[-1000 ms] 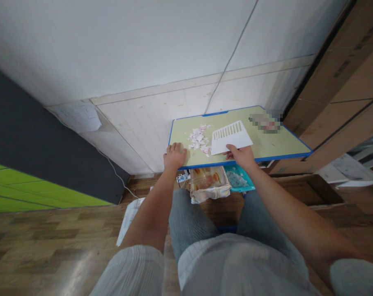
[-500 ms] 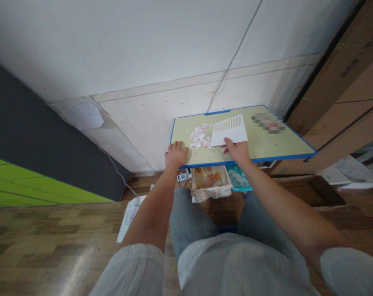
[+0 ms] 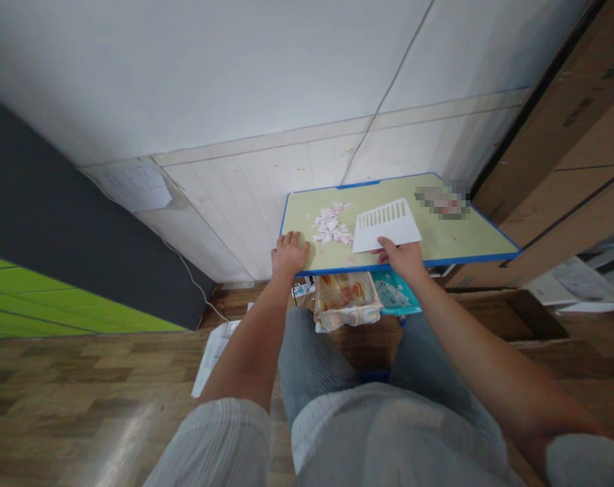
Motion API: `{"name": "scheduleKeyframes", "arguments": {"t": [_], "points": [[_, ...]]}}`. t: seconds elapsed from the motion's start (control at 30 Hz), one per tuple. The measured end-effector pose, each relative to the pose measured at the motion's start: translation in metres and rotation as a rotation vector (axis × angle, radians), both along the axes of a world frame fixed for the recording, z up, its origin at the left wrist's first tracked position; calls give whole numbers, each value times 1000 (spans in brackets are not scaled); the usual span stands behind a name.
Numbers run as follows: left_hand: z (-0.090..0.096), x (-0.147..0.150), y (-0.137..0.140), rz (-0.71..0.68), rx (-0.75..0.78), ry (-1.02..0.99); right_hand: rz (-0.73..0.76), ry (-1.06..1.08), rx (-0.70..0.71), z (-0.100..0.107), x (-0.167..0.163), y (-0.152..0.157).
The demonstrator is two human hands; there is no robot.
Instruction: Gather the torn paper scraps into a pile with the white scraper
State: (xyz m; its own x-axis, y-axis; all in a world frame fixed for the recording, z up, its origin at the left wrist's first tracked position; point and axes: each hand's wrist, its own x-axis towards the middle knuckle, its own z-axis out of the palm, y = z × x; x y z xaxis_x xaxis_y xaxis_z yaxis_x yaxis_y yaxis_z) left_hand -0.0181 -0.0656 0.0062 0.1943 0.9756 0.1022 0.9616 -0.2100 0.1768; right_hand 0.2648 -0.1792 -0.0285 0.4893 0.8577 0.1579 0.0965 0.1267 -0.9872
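My right hand (image 3: 401,258) pinches the near edge of a flat white card (image 3: 387,235) between thumb and fingers. A row of narrow slots is cut along the card's far side. The card is over the middle of a pale green table (image 3: 330,258) with a blue rim. My left hand (image 3: 290,253) rests flat on the table's front left corner, fingers apart. Between the hands, to the left of the card, lies a loose heap of small white and pinkish paper scraps (image 3: 331,224).
A blurred-out item (image 3: 441,201) lies at the table's right. Under the tabletop are a lined basket (image 3: 347,318) and a teal tray (image 3: 406,308) with small pieces in it. Cardboard boxes (image 3: 565,196) stand at the right, an open carton (image 3: 510,318) on the floor. The wall is behind.
My right hand has drawn the white card to the right and nearer to me, away from the scraps. My left hand has stayed in place.
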Motion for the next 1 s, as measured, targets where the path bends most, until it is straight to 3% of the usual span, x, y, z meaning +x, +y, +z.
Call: {"name": "scheduleKeyframes", "arguments": {"t": [0.5, 0.77, 1.0], "points": [[0, 0, -1, -10, 15, -11, 36, -1, 4, 0, -6, -3], [1, 1, -3, -11, 4, -20, -73, -7, 5, -3, 16, -24], [-1, 0, -1, -2, -2, -23, -22, -37, 11, -1, 4, -29]]}}
